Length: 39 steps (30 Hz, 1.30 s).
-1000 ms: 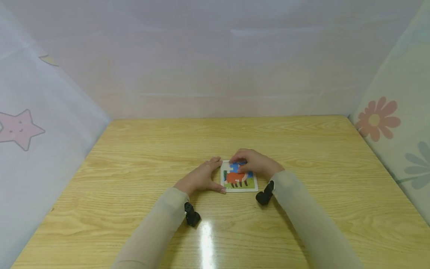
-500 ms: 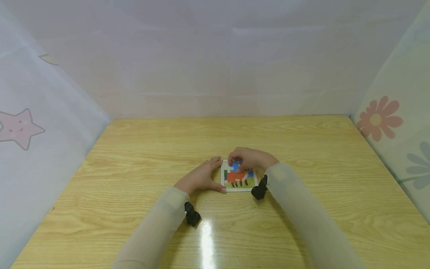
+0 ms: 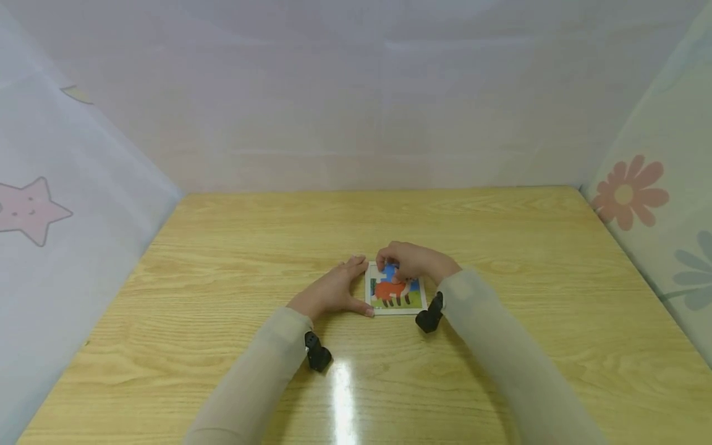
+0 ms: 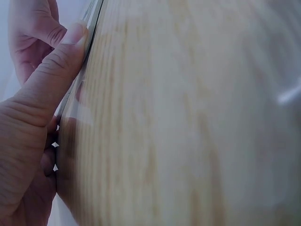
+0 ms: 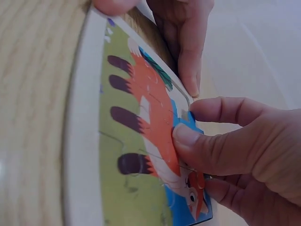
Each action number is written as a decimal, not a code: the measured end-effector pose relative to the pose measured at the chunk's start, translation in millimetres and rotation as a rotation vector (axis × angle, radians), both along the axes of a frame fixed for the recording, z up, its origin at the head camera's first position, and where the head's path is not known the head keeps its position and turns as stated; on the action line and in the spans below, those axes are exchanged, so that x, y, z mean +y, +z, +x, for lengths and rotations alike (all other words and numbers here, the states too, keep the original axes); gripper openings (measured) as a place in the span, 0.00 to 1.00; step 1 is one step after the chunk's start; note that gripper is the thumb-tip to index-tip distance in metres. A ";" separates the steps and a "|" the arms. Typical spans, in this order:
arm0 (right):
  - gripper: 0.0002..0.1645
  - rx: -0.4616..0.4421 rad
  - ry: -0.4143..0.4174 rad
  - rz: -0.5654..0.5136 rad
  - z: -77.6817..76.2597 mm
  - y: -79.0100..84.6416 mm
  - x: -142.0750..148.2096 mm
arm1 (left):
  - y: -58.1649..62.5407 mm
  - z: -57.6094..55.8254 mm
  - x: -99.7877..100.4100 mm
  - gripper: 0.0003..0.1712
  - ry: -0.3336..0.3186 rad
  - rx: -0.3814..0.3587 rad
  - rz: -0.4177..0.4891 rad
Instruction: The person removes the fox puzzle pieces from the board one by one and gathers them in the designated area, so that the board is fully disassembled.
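A small fox jigsaw puzzle in a white frame [image 3: 397, 312] lies on the table in the head view. My left hand [image 3: 334, 289] spans its left side, thumb at the near corner and fingers at the far one, holding the frame between them. In the left wrist view the thumb [image 4: 51, 70] presses along the frame's edge. My right hand [image 3: 419, 262] reaches over the far part of the picture. Its thumb and index finger pinch a blue puzzle piece [image 5: 188, 120], seen in the right wrist view beside the fox's orange back [image 5: 157, 101]. A pale bare patch [image 5: 178, 99] shows in the frame's far left corner.
The wooden table [image 3: 233, 247] spreads around the puzzle on all sides. Pale cloth walls [image 3: 356, 111] stand behind it and at both sides. Small black cameras [image 3: 318, 352] sit on the wrists.
My right hand has shifted slightly left and away from me over the puzzle, mostly in the first half second. My left hand has stayed at the frame.
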State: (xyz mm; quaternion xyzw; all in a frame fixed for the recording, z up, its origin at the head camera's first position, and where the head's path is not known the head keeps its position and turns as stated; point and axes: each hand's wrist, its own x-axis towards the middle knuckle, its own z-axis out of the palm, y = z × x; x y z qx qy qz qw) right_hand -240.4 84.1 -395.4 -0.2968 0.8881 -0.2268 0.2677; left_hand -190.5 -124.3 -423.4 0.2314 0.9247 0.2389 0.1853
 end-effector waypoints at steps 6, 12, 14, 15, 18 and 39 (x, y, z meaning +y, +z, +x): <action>0.23 0.023 -0.059 -0.036 4.1 -2.5 0.0 | 1.2 -1.9 -3.2 0.64 0.010 -0.001 -0.021; 0.29 0.036 -0.123 -0.095 5.2 -9.6 3.4 | 1.9 -2.4 -3.9 0.64 0.012 -0.006 -0.022; 0.24 0.050 -0.130 -0.127 6.5 -12.6 5.8 | 1.3 -2.6 -4.1 0.64 0.012 -0.003 -0.023; 0.22 0.059 -0.130 -0.147 7.0 -14.3 7.1 | 0.9 -2.7 -4.2 0.64 0.012 -0.002 -0.022; 0.18 0.073 -0.131 -0.219 9.3 -19.2 10.9 | 0.5 -2.7 -4.1 0.64 0.012 -0.003 -0.018; 0.24 0.266 -0.129 -0.244 25.9 -28.4 21.6 | -0.1 -1.0 -1.7 0.64 -0.004 -0.006 -0.003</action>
